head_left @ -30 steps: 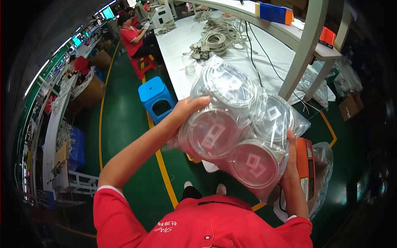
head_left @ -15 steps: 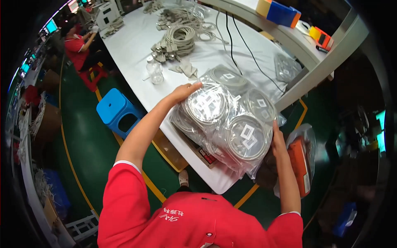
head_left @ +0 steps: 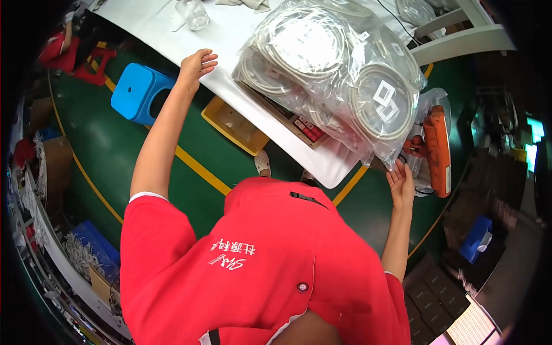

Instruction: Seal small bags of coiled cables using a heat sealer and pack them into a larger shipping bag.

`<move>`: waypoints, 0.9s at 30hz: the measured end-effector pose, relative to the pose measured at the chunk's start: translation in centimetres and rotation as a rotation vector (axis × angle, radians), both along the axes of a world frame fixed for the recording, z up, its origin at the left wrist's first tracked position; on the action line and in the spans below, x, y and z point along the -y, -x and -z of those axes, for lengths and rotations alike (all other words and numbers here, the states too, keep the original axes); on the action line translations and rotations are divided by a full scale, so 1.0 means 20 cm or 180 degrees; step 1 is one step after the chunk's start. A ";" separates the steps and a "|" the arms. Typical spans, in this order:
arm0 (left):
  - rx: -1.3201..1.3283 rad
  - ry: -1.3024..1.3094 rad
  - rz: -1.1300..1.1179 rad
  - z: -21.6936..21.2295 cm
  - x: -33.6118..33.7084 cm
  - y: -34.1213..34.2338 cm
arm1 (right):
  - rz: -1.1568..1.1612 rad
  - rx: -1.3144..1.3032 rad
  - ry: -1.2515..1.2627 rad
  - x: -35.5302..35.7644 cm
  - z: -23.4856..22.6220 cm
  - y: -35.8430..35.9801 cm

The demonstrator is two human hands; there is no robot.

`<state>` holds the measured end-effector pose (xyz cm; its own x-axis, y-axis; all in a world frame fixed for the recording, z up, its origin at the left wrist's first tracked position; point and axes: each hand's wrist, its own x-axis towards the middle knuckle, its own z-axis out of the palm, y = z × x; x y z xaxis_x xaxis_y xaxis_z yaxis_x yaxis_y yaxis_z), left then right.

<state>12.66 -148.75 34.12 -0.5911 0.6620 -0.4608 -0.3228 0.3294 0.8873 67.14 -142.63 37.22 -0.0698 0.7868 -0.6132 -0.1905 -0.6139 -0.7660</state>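
Coils of pale cable in clear plastic bags (head_left: 384, 100) lie piled on a scale (head_left: 310, 127), whose red and white keys show at the near side. My left hand (head_left: 198, 66) is off the pile, to its left over the table's edge, empty with fingers extended. At the pile's lower right corner is my right hand (head_left: 401, 183), palm up and fingers spread; its fingertips are close to the loose plastic, and whether they touch it I cannot tell. White labels show inside the bags.
The white table (head_left: 221, 80) holds a clear bottle (head_left: 192, 14) at the back left. A blue stool (head_left: 135, 95) and a yellow tray (head_left: 233, 126) are left of and below the table edge. An orange tool-like object (head_left: 437, 152) in a plastic bag stands on the right. Another person (head_left: 60, 49) sits far left.
Both hands have let go of the bagged cables. The left has moved away to the left, the right down past the near corner. The view has shifted toward my body.
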 end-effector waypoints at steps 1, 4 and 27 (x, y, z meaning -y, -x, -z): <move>0.0042 -0.0090 -0.0050 0.00 0.01 -0.01 | 0.0073 0.0048 0.0046 0.02 0.00 -0.01; -0.0079 -0.0251 0.0001 -0.03 -0.02 -0.05 | 0.0041 0.0023 -0.0030 0.01 -0.01 0.01; -0.1279 -0.0272 0.1362 -0.26 -0.60 -0.23 | -0.0601 -0.0079 -0.0546 -0.35 -0.33 0.62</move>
